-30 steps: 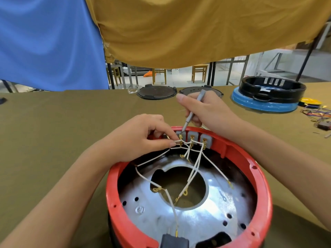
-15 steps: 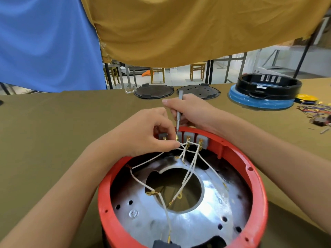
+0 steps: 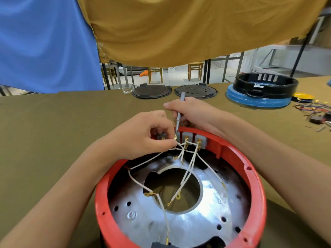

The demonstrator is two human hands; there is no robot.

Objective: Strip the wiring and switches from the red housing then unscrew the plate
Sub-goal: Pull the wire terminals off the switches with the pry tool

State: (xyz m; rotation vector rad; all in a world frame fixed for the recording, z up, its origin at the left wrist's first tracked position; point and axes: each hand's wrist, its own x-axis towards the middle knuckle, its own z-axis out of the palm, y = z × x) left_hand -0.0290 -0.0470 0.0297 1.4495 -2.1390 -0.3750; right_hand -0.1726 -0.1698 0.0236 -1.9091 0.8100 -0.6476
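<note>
Head view. Round red plastic housing (image 3: 254, 178) sits on the olive-green cloth-covered table (image 3: 53, 131), close to the person. Inside it lies a shiny silver metal plate (image 3: 197, 224) with a large central hole. Thin white wires with brass terminals (image 3: 189, 169) cross the plate. Grey block switches (image 3: 200, 140) line the far inner wall.

Left hand (image 3: 143, 136): fingers curled, pinching wires near the switches. Right hand (image 3: 193, 111): closed round a slim grey metal screwdriver (image 3: 179, 113), held near upright, tip at a brass terminal.

Far edge: two dark round lids (image 3: 152, 91); black ring on a blue base (image 3: 265, 86).
</note>
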